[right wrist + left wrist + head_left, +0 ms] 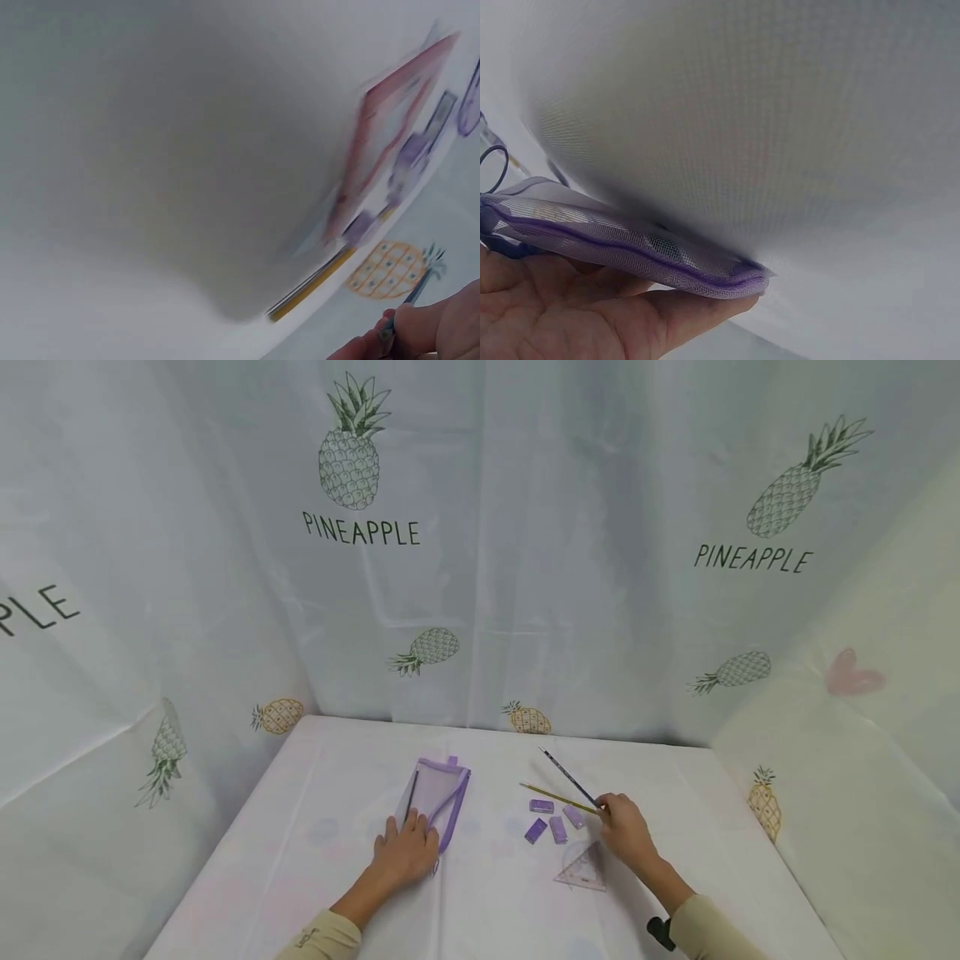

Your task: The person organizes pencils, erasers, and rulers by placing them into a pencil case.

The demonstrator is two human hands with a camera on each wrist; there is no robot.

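- Dark pencil (567, 775): at the right hand (624, 827), right of centre over the table (360, 893). Long axis slants; free end points away from the person and leftward, held end near and right. Too small to tell which end is sharpened.
- Right hand: fingertips together, pinching the pencil near its near end; most of the length projects beyond the grip.
- Yellow pencil (555, 797): flat on the table, long axis closer to crosswise, left end slightly farther off. Right end beside the right fingers; contact cannot be told.
- Pouch (444, 793): purple, mesh, left of centre on the table; long axis runs away from the person, leaning slightly right. Tab at far end.
- Left hand (405, 852): fingers extended and slightly apart, resting on the pouch's near part.
- Dark stick (412, 795): along the pouch's left side, roughly lengthwise; inside or on top, cannot tell.
- Four erasers (542, 807): purple, clustered just nearside of the yellow pencil.
- Set square (581, 884): flat, nearer the person than the erasers.
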